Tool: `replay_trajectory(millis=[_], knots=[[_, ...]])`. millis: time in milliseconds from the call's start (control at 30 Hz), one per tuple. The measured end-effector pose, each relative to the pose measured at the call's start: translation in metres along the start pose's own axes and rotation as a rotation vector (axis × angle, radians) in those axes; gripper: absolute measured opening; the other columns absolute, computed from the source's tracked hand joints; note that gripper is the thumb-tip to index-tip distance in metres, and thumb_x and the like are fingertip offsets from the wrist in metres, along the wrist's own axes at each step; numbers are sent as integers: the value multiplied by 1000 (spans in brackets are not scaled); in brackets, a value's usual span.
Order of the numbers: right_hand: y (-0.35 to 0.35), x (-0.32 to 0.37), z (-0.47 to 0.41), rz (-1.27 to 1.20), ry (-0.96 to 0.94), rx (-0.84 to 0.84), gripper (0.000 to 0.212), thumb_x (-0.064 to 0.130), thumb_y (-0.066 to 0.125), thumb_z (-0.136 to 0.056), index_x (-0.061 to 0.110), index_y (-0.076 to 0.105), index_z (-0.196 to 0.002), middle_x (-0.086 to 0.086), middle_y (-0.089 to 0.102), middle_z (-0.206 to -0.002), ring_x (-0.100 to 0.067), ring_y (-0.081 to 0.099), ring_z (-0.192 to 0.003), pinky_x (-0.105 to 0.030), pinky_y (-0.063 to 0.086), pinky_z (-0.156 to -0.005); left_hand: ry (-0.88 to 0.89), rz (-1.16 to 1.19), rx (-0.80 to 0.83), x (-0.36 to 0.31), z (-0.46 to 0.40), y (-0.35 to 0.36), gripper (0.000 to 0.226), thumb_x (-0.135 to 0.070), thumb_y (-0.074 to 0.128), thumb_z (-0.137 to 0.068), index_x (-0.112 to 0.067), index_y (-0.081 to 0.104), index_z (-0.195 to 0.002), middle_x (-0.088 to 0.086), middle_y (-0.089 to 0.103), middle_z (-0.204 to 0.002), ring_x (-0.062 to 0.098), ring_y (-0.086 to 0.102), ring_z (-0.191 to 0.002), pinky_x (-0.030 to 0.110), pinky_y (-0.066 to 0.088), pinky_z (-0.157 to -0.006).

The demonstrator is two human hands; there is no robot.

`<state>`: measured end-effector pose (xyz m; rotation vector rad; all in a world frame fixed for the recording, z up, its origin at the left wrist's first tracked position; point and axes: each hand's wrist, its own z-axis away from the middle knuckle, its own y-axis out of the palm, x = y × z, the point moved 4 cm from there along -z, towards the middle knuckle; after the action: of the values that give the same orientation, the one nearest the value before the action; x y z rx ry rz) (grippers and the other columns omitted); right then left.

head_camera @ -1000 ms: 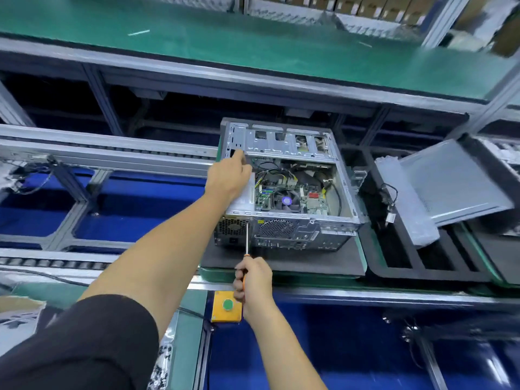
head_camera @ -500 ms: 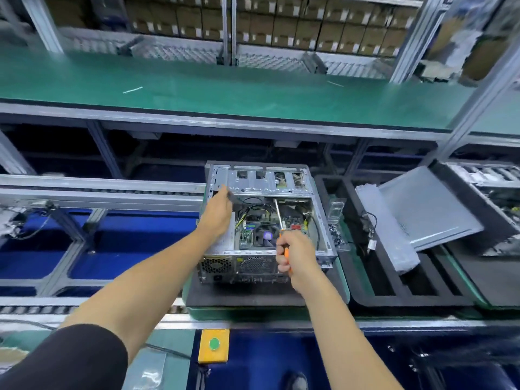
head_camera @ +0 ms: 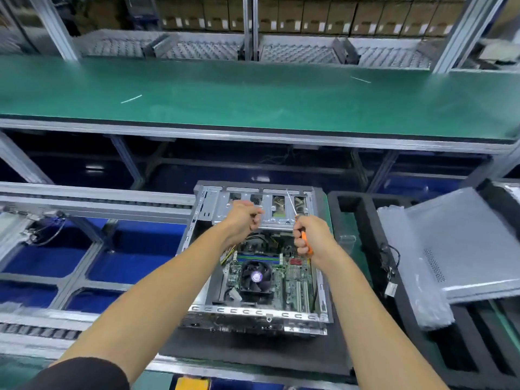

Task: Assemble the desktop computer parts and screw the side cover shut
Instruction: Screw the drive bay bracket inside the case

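Note:
An open desktop case (head_camera: 254, 315) lies on its side on a black foam pad, its motherboard and black CPU fan (head_camera: 256, 276) exposed. My right hand (head_camera: 311, 237) grips an orange-handled screwdriver (head_camera: 306, 242), its shaft pointing up and away over the metal drive bay (head_camera: 222, 204). My left hand (head_camera: 244, 218) hovers over the drive bay with fingers curled; anything pinched in them is hidden. The grey side cover (head_camera: 464, 246) lies to the right, propped on a black foam tray.
A black foam tray (head_camera: 365, 220) with cables and a plastic bag (head_camera: 405, 266) sits right of the case. Grey conveyor rails (head_camera: 92, 198) run to the left above blue bins. A long green bench (head_camera: 253, 97) spans the back. A yellow button box (head_camera: 191, 383) sits at the near edge.
Both hands have moved up from the case's near half to the drive bay at its far end. The camera now looks more steeply down into the case.

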<state>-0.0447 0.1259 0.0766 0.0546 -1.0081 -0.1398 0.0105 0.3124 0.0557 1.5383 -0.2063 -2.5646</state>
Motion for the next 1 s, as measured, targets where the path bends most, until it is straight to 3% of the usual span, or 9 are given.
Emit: replay_trajectory(millis=[100,200,300,400,600,700,767,900,1000], knots=[[-6,11,-27,29,4,41,12,7,47,-93,13,56,-99,2,47,-55,-10,32,-40,-20,23,-37,-27,-6,59,-2,-16,9,18,-2,42,-107,0,44,-125,3,58,-74,9,41,-54,22,31,-52],[-12,19,-51,59,23,49,30,7,47,-93,-1,58,-121,3,47,-53,-10,32,-39,-20,23,-37,-36,-92,65,-3,-31,13,18,-13,38,-110,-3,53,-112,-5,54,-61,9,34,-54,22,29,-54],[-11,25,-68,103,24,93,6,9,48,-93,11,52,-91,3,49,-53,-10,33,-39,-20,24,-37,-34,-110,26,-2,-43,15,24,-19,37,-111,-4,56,-115,-2,48,-69,8,32,-55,23,26,-54],[-11,28,-82,139,16,125,17,9,47,-95,13,45,-79,2,49,-51,-11,33,-39,-19,23,-37,16,-190,-41,0,-54,16,26,-20,39,-111,-5,57,-122,-4,52,-70,6,37,-51,20,29,-50],[-2,31,-94,245,-55,160,16,6,46,-92,13,42,-78,-2,45,-54,-15,31,-41,-20,22,-42,153,-571,-38,2,-68,15,23,-6,37,-109,2,57,-113,8,59,-77,9,45,-49,17,38,-44],[3,29,-97,262,-70,186,22,5,45,-93,14,39,-74,-7,44,-60,-15,29,-43,-22,20,-41,141,-730,-19,0,-70,8,24,-5,35,-108,-8,59,-111,4,60,-75,6,47,-48,20,40,-48],[7,24,-98,275,-45,191,17,6,46,-94,14,39,-80,-6,46,-61,-15,30,-43,-21,22,-39,136,-805,-24,-1,-70,4,24,-8,36,-108,-14,58,-114,3,61,-77,14,50,-57,26,40,-54],[11,14,-103,288,-25,207,13,9,47,-94,15,41,-84,-3,48,-59,-14,33,-43,-21,24,-40,106,-838,-3,-4,-70,3,26,-6,36,-107,-16,54,-124,3,61,-81,20,48,-65,26,38,-52],[12,8,-105,288,-33,221,11,9,48,-93,15,43,-84,1,51,-56,-12,35,-41,-21,24,-39,66,-781,10,-8,-72,2,34,0,37,-102,-21,57,-119,4,63,-82,10,50,-55,24,37,-51]])
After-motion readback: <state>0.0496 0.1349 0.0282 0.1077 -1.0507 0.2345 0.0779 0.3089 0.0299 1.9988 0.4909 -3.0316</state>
